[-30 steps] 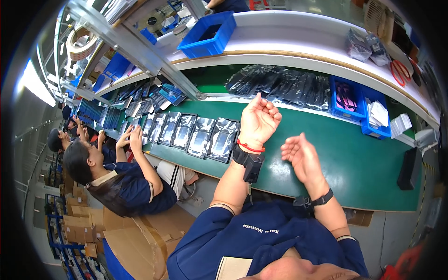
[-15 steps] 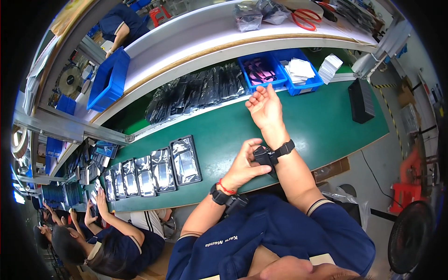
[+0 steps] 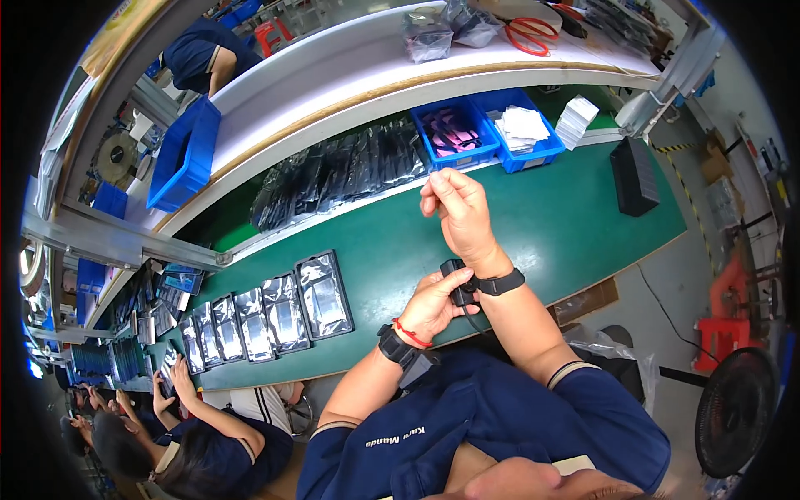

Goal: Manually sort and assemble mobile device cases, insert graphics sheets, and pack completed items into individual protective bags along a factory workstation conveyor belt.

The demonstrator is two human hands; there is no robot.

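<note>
My left hand grips a small black device at my right wrist, thumb across it and fingers beneath. The device sits beside the black strap around that wrist, and a thin cable hangs below it. My right hand is raised over the green table, its fingers loosely curled in with nothing visible in them. On my left wrist are a red cord and another black strap with a device. To the left, several black trays with shiny clear-wrapped flat items lie in a row.
Blue bins with pink and white pieces stand under the shelf, beside packed black pouches. A black block-shaped object stands at the table's right end. Co-workers sit at left; a black fan is at right.
My right hand has turned, and its spread fingers have curled in. My left hand has shifted slightly left with the black device, turning it more upright. The whole view has shifted a little.
</note>
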